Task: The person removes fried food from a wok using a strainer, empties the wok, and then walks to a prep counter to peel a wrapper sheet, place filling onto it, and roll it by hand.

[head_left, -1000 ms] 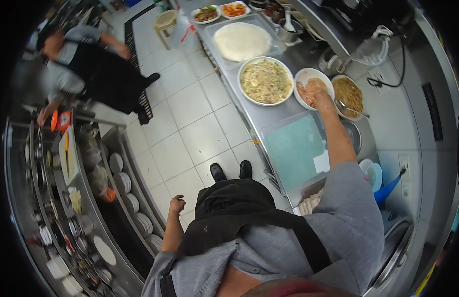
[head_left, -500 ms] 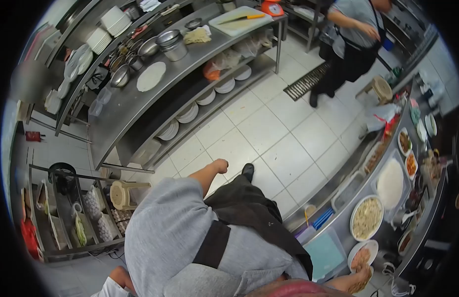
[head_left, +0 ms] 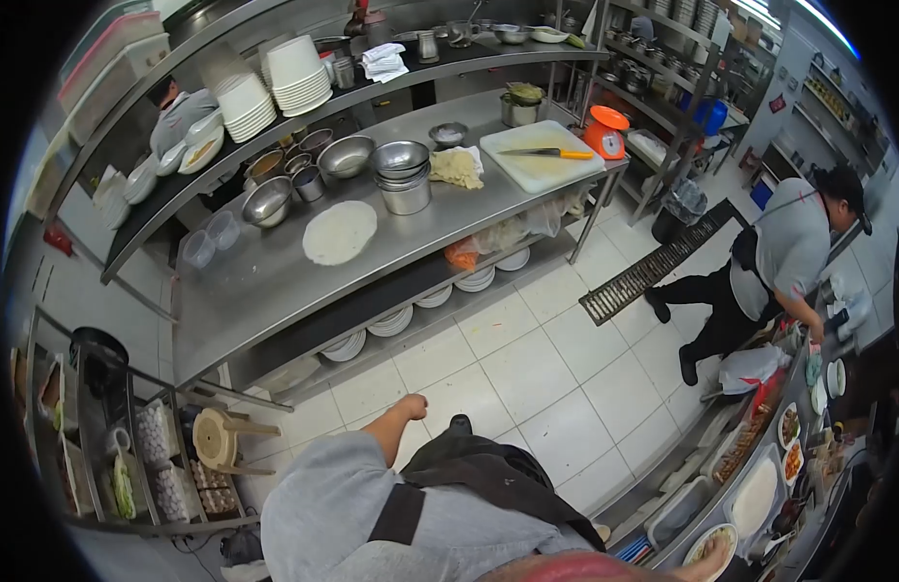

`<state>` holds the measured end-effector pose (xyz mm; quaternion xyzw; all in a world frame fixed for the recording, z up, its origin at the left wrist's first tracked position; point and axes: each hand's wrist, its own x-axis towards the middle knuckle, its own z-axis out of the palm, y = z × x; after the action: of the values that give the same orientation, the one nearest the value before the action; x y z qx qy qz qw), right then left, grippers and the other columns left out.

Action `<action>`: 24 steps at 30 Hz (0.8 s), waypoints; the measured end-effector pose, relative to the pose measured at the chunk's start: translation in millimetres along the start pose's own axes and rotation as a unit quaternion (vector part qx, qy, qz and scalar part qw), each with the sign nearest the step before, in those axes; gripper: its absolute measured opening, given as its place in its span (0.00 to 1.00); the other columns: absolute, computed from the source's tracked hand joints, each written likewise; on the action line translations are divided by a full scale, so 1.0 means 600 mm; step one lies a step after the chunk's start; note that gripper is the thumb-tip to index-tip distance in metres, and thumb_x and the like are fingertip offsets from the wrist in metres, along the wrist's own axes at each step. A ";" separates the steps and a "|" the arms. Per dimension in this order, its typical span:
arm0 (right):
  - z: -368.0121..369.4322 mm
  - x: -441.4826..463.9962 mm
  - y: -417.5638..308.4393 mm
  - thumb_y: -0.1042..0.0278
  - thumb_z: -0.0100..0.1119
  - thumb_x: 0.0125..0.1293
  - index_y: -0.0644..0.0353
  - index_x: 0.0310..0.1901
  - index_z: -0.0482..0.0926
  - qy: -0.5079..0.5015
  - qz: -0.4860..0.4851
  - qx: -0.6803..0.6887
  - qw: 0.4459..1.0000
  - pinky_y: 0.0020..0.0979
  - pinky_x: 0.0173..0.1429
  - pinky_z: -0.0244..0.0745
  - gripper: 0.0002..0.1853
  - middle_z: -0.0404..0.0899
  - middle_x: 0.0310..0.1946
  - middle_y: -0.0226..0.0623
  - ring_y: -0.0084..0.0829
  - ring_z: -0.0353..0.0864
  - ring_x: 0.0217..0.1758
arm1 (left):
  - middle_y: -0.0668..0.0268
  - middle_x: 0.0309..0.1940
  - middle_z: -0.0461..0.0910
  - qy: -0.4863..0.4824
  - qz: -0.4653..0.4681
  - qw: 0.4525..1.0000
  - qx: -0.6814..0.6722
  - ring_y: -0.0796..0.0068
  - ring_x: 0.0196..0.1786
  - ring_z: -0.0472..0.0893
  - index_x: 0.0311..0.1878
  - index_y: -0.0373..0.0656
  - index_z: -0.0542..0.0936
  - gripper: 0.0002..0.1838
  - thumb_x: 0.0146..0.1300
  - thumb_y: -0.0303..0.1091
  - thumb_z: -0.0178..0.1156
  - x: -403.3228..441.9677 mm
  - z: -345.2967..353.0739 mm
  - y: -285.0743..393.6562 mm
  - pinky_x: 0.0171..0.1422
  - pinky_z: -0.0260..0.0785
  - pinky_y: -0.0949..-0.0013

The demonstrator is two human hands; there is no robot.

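My left hand (head_left: pixel 411 405) hangs beside my dark apron (head_left: pixel 479 475), above the floor, its fingers curled with nothing visible in them. At the lower right edge, my right hand (head_left: pixel 704 563) reaches into a white bowl (head_left: pixel 729 565) of pale shredded food. How its fingers are set in the bowl is too small to make out. Just beyond that bowl lies a flat white round sheet (head_left: pixel 755 497) on a tray. Two smaller bowls, one of mixed food (head_left: pixel 790 424) and one of orange pieces (head_left: pixel 792 462), stand farther along the counter.
A co-worker (head_left: pixel 794 242) leans over the counter's far end. Across the tiled floor (head_left: pixel 527 388), a steel table (head_left: pixel 275 320) bears a dough round (head_left: pixel 340 233), metal bowls (head_left: pixel 348 155), a knife (head_left: pixel 546 152) on a cutting board, and an orange scale (head_left: pixel 606 131). A stool (head_left: pixel 217 438) stands left.
My view has tilted up, showing more of the table and shelves. My right hand has moved from a nearer bowl to the shredded-food bowl. The co-worker has turned to the counter.
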<state>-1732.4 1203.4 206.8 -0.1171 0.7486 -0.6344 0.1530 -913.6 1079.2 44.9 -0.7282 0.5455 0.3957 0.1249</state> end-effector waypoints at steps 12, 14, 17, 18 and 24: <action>0.778 -0.163 -0.084 0.80 0.56 0.48 0.61 0.23 0.70 -0.359 0.004 0.094 0.929 0.21 0.16 0.56 0.05 0.65 0.15 0.27 0.17 0.60 0.12 | 0.64 0.26 0.78 0.118 -0.070 0.901 -0.411 0.77 0.25 0.76 0.50 0.43 0.75 0.23 0.45 0.29 0.59 0.039 -0.137 -0.166 0.30 0.71 0.72; 0.892 -0.230 -0.136 0.81 0.56 0.47 0.62 0.22 0.70 -0.389 0.008 0.095 0.916 0.21 0.16 0.57 0.05 0.65 0.14 0.28 0.18 0.61 0.12 | 0.65 0.27 0.78 0.105 -0.080 0.874 -0.467 0.76 0.27 0.76 0.49 0.42 0.75 0.22 0.45 0.28 0.59 0.041 -0.132 -0.162 0.31 0.71 0.71; 1.042 -0.263 -0.144 0.82 0.55 0.45 0.66 0.27 0.75 -0.436 0.000 0.087 0.896 0.21 0.15 0.61 0.05 0.71 0.16 0.32 0.22 0.69 0.14 | 0.66 0.29 0.78 0.060 -0.099 0.848 -0.518 0.74 0.29 0.77 0.49 0.41 0.75 0.22 0.46 0.27 0.60 0.041 -0.139 -0.148 0.33 0.72 0.70; 1.086 -0.273 -0.144 0.82 0.56 0.44 0.67 0.26 0.76 -0.447 -0.014 0.057 0.893 0.22 0.17 0.63 0.05 0.72 0.17 0.32 0.22 0.70 0.15 | 0.66 0.29 0.79 0.043 -0.107 0.837 -0.536 0.74 0.31 0.78 0.49 0.41 0.75 0.21 0.47 0.27 0.60 0.038 -0.152 -0.138 0.34 0.73 0.69; 1.299 -0.351 -0.114 0.83 0.58 0.38 0.66 0.24 0.75 -0.522 -0.054 -0.025 0.851 0.22 0.17 0.62 0.07 0.72 0.15 0.30 0.22 0.70 0.14 | 0.63 0.32 0.80 0.090 -0.060 0.889 -0.445 0.72 0.35 0.79 0.51 0.40 0.74 0.21 0.50 0.26 0.60 0.068 -0.309 -0.065 0.39 0.72 0.71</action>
<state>-1244.5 557.4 175.5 -0.4754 0.5665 -0.4680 0.4839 -793.3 952.0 127.5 -0.7713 0.2767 0.5214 -0.2383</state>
